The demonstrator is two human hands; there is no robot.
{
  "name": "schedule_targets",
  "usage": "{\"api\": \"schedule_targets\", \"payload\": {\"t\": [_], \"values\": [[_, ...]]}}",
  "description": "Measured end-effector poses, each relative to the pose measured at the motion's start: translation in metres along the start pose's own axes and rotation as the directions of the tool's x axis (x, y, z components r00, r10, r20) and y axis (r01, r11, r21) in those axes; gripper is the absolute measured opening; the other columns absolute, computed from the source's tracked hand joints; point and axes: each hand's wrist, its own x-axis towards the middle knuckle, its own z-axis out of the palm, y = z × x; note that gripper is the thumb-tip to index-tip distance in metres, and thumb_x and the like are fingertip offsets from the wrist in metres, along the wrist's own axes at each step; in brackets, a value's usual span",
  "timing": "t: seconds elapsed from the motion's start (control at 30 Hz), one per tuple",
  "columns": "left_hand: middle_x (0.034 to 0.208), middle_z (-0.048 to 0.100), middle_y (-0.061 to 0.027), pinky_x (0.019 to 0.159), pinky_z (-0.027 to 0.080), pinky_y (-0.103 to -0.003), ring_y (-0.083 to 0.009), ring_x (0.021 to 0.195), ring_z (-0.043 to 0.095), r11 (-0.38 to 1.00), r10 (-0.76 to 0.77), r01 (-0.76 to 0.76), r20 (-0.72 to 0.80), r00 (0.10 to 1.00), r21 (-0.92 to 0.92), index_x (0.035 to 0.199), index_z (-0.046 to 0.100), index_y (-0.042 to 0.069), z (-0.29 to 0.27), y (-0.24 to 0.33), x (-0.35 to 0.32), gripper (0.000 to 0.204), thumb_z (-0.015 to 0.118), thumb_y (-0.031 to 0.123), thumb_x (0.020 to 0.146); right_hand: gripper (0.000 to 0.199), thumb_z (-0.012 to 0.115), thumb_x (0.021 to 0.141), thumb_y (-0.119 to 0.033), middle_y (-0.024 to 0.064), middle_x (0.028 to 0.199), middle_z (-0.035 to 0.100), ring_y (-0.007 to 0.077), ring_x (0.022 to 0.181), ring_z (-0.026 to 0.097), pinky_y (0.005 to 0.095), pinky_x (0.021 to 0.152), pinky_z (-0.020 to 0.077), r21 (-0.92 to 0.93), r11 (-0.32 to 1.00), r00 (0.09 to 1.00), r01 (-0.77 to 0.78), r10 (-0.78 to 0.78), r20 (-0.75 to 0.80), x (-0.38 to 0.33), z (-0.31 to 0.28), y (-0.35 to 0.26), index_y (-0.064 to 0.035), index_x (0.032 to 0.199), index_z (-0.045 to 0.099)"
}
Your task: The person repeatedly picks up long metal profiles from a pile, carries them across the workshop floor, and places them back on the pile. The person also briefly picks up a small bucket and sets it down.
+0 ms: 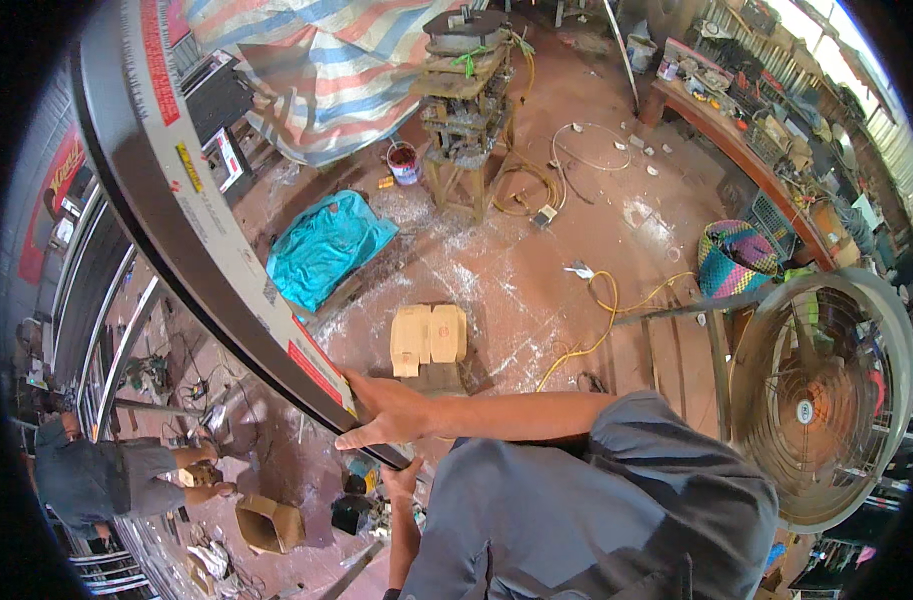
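Note:
A long dark metal profile (pixel 182 275) runs from the upper left down to my hands, with white and red printed film along one face. My right hand (pixel 389 410) is closed around it near its lower end, the thumb on the near edge. Just below, my left hand (pixel 402 479) grips the same profile at its bottom end; part of those fingers is hidden. Beneath the hands lie dark and teal containers (pixel 352 512) among small clutter on the floor.
At lower left a person (pixel 107 470) bends near an open cardboard box (pixel 269 524). Flattened cardboard (pixel 429 338), a teal cloth (pixel 329 250) and a yellow cable (pixel 615 300) lie on the floor. A large fan (pixel 805 412) stands right; a cluttered workbench (pixel 747 150) stands beyond it.

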Motion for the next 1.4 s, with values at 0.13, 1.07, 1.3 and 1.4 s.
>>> {"api": "schedule_targets", "payload": {"t": [0.13,1.07,1.3,1.4], "values": [[0.098,0.071,-0.0081,0.075,0.057,-0.037,-0.0176,0.087,0.066,0.996,0.088,-0.087,-0.048,0.995,0.022,0.116,0.063,-0.001,0.006,0.018,0.032,0.063,0.097,0.015,0.065,0.121,0.08,0.079,-0.064,0.0279,0.152,0.048,0.0411,0.141,0.048,0.0466,0.114,0.0391,0.061,0.996,0.998,-0.063,0.061,0.03,0.026,-0.026,-0.01,-0.0045,0.164,0.017],[0.122,0.069,-0.008,0.088,0.047,-0.029,-0.0181,0.108,0.061,0.923,-0.273,0.3,-0.137,0.952,0.241,0.138,0.056,0.0,0.157,0.045,-0.014,0.056,0.071,0.026,0.09,0.045,0.088,0.083,-0.025,0.0073,0.083,0.067,0.0214,0.072,0.066,0.0427,0.062,0.0549,0.813,0.447,0.559,-0.372,0.807,-0.188,0.234,-0.354,0.318,-0.0019,0.112,0.063],[0.097,0.074,-0.0118,0.077,0.053,-0.035,-0.0198,0.089,0.068,0.632,-0.694,0.696,-0.151,0.704,0.341,0.115,0.068,-0.005,0.248,0.105,-0.028,0.047,0.074,0.034,0.089,0.041,0.088,0.078,-0.018,0.0103,0.084,0.069,0.0229,0.067,0.066,0.0399,0.058,0.0549,0.555,0.7,0.582,-0.45,0.701,-0.413,0.172,-0.397,0.381,0.0007,0.104,0.063],[0.085,0.075,-0.0213,0.072,0.052,-0.047,-0.0364,0.083,0.072,0.671,-0.702,0.705,-0.11,0.703,0.228,0.106,0.072,-0.003,0.27,0.094,-0.029,0.068,0.076,0.06,0.081,0.033,0.085,0.079,-0.015,0.0087,0.076,0.066,0.0213,0.062,0.064,0.0388,0.054,0.0522,0.649,0.608,0.505,-0.457,0.778,-0.373,0.185,-0.453,0.413,0.0004,0.1,0.065]]}}
